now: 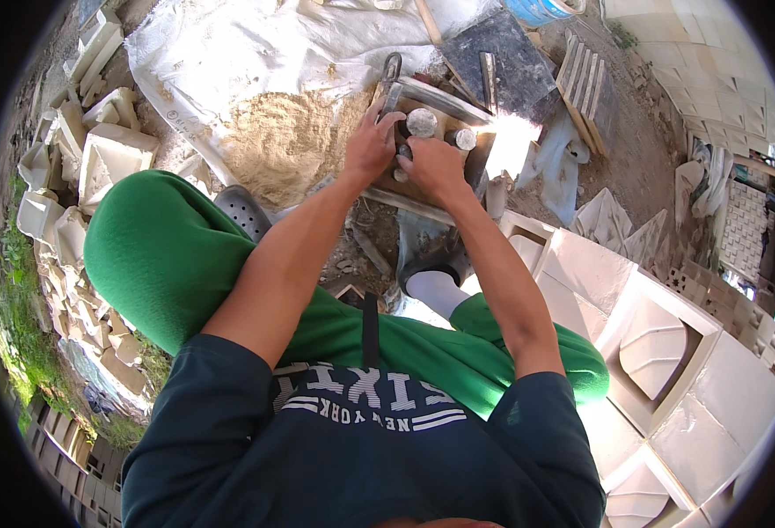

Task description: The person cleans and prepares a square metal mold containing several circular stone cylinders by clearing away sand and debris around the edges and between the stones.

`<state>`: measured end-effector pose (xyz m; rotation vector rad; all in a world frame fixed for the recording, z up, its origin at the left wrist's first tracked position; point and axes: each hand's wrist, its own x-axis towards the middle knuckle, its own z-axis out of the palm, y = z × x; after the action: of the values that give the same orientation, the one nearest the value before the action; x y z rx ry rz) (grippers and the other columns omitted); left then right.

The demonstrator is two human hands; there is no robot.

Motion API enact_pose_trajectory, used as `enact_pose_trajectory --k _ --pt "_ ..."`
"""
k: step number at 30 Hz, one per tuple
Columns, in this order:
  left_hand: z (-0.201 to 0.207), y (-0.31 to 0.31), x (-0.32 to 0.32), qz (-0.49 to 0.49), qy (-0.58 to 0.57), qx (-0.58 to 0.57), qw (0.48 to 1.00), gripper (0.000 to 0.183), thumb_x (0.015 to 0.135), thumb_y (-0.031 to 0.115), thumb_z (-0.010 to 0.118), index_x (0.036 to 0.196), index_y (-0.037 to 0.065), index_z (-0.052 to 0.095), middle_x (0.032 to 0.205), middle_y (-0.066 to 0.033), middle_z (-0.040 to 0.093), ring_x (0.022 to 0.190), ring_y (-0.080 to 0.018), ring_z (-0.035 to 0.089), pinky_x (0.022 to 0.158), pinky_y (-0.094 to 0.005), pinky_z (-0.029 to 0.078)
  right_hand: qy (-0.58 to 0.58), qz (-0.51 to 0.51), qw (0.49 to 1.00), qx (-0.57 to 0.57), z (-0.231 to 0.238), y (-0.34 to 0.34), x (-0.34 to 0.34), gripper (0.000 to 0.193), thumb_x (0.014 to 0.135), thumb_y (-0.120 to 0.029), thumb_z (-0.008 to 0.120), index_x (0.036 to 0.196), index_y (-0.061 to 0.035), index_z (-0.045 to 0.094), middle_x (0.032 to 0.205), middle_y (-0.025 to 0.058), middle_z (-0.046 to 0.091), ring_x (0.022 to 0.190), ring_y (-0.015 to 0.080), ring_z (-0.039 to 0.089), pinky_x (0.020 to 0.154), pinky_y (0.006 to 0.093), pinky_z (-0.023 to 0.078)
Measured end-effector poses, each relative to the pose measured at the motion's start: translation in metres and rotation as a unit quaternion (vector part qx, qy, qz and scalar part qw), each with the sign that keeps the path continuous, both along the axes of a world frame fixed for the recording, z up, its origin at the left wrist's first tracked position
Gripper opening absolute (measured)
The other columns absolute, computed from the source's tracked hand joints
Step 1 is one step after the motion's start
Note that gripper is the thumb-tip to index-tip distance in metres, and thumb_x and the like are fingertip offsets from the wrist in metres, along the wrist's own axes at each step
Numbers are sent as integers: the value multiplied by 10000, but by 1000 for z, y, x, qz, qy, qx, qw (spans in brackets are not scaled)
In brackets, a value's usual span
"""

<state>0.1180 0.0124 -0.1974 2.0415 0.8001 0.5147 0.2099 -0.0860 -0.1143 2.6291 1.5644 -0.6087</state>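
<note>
Dark shirt closest. Boxy frame lies ahead, beyond the feet — both hands over it. Left hand at its left side, right hand farther in; pale cylinder just beyond, round end up. Fingers curled — can't tell what either pinches.

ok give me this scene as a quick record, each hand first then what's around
left hand: at the left side of a box-like frame; exact grip unclear
right hand: over the frame, near pale round-topped pieces; exact grip unclear
left of frame: sand on a white sheet
upper right: slatted wood
lower right: pale blocks
</note>
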Motion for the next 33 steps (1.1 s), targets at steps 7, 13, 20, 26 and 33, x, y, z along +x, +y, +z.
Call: enact_pose_trajectory --k 7,13,20,26,33 --pt "-4 -2 1 -17 -11 22 1000 314 891 125 566 1166 262 626 1406 -103 467 1182 -368 542 936 -452 494 78 -117 989 55 -8 -14 -7 310 826 -325 633 990 -63 642 879 197 687 857 373 668 764 505 521" --pt "-7 0 1 -29 4 23 999 338 906 106 529 1195 256 620 1402 -109 478 1190 -345 546 913 -435 496 69 -198 978 2 -5 -5 -11 340 794 -259 651 1057 -47 610 960 200 675 902 385 657 783 506 515" --pt "-15 1 3 -45 -3 9 999 356 905 138 536 1221 284 607 1447 -129 436 1238 -360 510 946 -443 484 -85 -179 977 81 -14 13 2 497 742 -188 713 1189 -76 528 1181 177 543 1201 350 504 941 480 443" --pt "-14 2 5 -41 10 17 999 397 889 108 523 1243 271 597 1448 -133 430 1232 -371 510 950 -447 480 -13 -83 996 34 -8 23 27 536 722 -171 759 1194 -68 528 1103 182 587 1065 358 600 862 475 521" --pt "-10 3 3 -40 2 44 998 403 886 105 520 1254 251 597 1459 -125 414 1227 -369 515 944 -454 483 -19 -89 993 81 -6 17 19 524 748 -152 736 1213 -57 516 1107 180 590 1063 355 605 850 475 534"
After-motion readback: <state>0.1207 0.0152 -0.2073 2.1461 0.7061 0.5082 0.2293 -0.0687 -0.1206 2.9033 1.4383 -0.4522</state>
